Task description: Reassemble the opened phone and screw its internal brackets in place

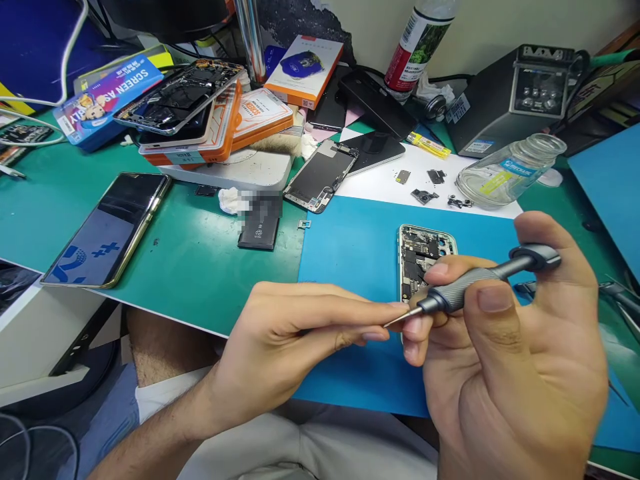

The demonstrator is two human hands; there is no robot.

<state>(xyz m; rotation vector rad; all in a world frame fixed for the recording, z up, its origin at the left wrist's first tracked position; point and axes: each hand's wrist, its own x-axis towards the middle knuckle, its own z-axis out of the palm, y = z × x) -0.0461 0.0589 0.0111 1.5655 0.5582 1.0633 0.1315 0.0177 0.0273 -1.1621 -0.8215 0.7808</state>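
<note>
Closest to the lens, the right hand (505, 347) was curled round a grey precision screwdriver (475, 283), thumb and forefinger pinching the knurled barrel and the palm side cupping its swivel cap; the thin bit pointed left toward the other hand. Going from the left: well out beyond the left hand lay a gold-edged smartphone (107, 230) face up on the green mat (200, 260), its screen showing blue and white; past it, farther back, sat a stack of orange boxes (220, 133) with an opened phone frame (180, 97) resting on top; a black phone battery (260, 230) lay flat on the mat above the left hand, and a detached display panel (323, 175) lay just beyond that. The left hand (290, 340) was held nearly flat with fingers together and extended, its fingertips (395, 313) meeting the screwdriver's tip, pinched narrow; whether they gripped a screw I could not tell. Just behind both hands, on the blue mat (350, 267), lay the opened phone body (423, 257), boards exposed, partly hidden by the right fingers. Beyond the right hand, small loose parts (425, 196) sat on white paper (390, 183), beside a toppled glass bottle (510, 170) and a grey soldering station (515, 93).
</note>
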